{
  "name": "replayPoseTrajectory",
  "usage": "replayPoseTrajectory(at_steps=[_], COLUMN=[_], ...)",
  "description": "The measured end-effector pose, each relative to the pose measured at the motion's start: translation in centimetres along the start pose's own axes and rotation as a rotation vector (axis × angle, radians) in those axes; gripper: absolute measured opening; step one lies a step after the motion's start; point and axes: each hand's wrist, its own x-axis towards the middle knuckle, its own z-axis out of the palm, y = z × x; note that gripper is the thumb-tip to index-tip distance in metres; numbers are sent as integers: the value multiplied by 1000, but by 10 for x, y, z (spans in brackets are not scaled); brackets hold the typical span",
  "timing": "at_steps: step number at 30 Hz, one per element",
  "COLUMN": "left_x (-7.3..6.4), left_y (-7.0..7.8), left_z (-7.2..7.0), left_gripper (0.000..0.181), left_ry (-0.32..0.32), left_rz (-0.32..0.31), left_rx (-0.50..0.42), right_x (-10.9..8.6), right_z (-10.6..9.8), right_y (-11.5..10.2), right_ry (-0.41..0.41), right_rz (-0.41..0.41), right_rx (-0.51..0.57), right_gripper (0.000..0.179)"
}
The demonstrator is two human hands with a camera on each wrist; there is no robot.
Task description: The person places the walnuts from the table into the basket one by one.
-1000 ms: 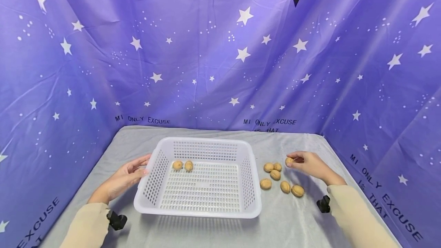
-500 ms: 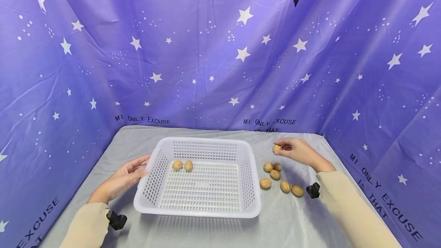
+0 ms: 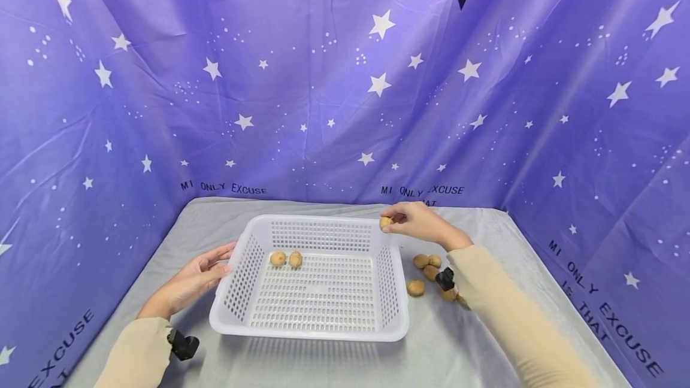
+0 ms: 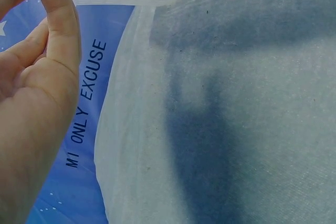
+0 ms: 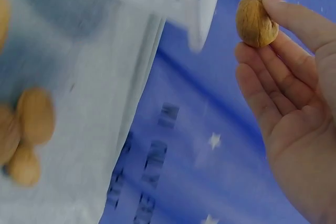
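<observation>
1 basket (image 3: 309, 336), approx. 9 walnuts (image 3: 295, 260), 2 wrist cams (image 3: 184, 345)

At the head view's lower centre, the basket (image 3: 307, 335) is showing smooth, faintly glossy plastic. Upper right in the right wrist view, a walnut (image 5: 254, 22) is displaying a woody, ridged shell. Across the head view's top, the backdrop (image 3: 312, 94) is gleaming like satiny fabric; along the bottom, the table cloth (image 3: 302, 370) is looking matt.

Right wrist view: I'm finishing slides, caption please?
Right hand pinching a walnut, with more walnuts on the grey cloth.
</observation>
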Motion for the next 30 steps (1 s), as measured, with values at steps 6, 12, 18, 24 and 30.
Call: replayPoseTrajectory(at_steps=[6,12,18,24,30], left_x=[0,-1,-1,-1,-1], left_y=[1,2,2,2,2], left_z=[1,1,1,0,1], left_gripper=[63,64,65,64,64], left_ry=[-2,-4,2,4,4], left_rz=[-1,-2,-7,-8,-9], left_rx=[6,-2,0,13,8], right_x=[28,50,68,81,86], right_z=[18,41,69,99,127], right_y=[-26,-41,-51,-58,-61], right_ry=[-58,-143,-225,-281,-298], right_rz=[-78,-88,-84,-57,-24], right_rx=[-33,-22,35,72,96], right_gripper=[42,41,40,42,40])
